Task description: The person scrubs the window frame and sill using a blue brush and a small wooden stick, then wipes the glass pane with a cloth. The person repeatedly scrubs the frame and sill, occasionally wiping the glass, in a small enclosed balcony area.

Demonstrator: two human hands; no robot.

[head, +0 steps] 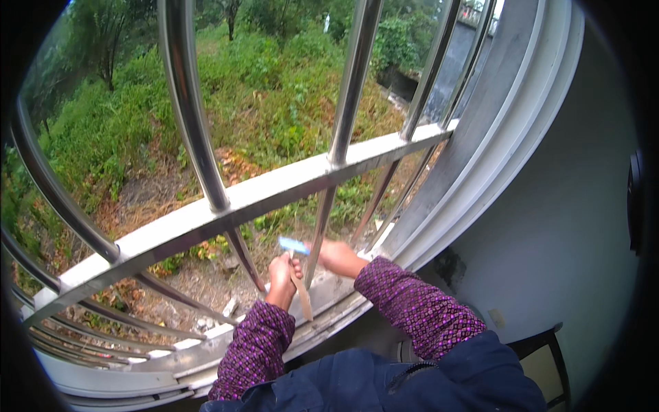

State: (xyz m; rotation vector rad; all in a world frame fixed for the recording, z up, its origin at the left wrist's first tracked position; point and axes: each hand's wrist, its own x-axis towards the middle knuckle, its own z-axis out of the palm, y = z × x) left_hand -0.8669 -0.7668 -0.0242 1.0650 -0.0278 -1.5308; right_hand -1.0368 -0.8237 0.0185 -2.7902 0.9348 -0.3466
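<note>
Both hands reach through the metal bars of a window guard, above the sill. My left hand (283,276) is closed round a flat, light brown strip (302,295), perhaps wood or card, whose lower end points down towards the window track. Just above that fist is a blue-and-white object (294,245), blurred and too small to name, which my right hand (338,257) grips at its right end. One upright bar (316,232) passes close by the fingers of my right hand, between the two hands.
A broad horizontal rail (278,183) crosses above the hands, with round metal bars (188,103) through it. Below runs the window track (329,322). A pale frame (507,149) and wall (556,232) stand at the right. Outside lies a weedy slope (247,103).
</note>
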